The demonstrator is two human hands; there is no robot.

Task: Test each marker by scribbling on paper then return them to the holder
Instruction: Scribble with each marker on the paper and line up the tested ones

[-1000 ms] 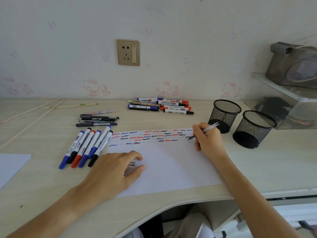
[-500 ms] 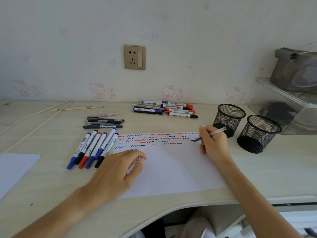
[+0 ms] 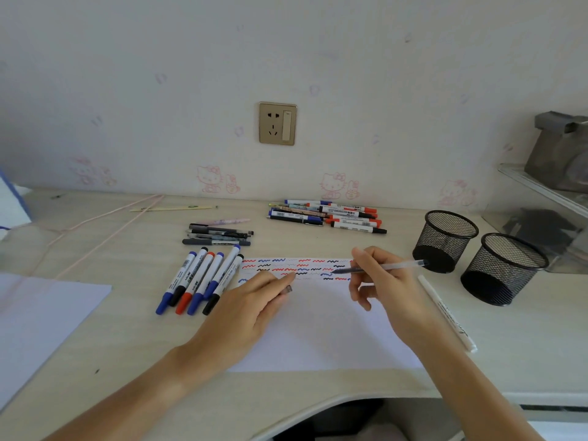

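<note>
A white sheet of paper [image 3: 321, 332] lies on the desk, its top rows filled with red, blue and black squiggles. My right hand [image 3: 386, 288] grips a clear pen [image 3: 391, 266], its tip over the squiggles at the sheet's upper right. My left hand [image 3: 251, 307] rests on the paper's left part and pinches a small dark cap [image 3: 288, 289] at its fingertips. Several capped markers [image 3: 200, 280] lie left of the sheet. Two black mesh holders [image 3: 445, 240] [image 3: 502, 268] stand at the right, and I see nothing inside them.
More markers [image 3: 331, 216] lie at the back by the wall, and dark pens [image 3: 219, 235] sit behind the left row. A white pen [image 3: 445, 310] lies right of the sheet. Another sheet [image 3: 38, 319] lies at the left. A clear shelf unit [image 3: 541, 211] stands far right.
My right hand lifted and shifted left, the pen now lying flatter over the squiggles. A white pen beside the sheet has come into sight. The view tilted up slightly.
</note>
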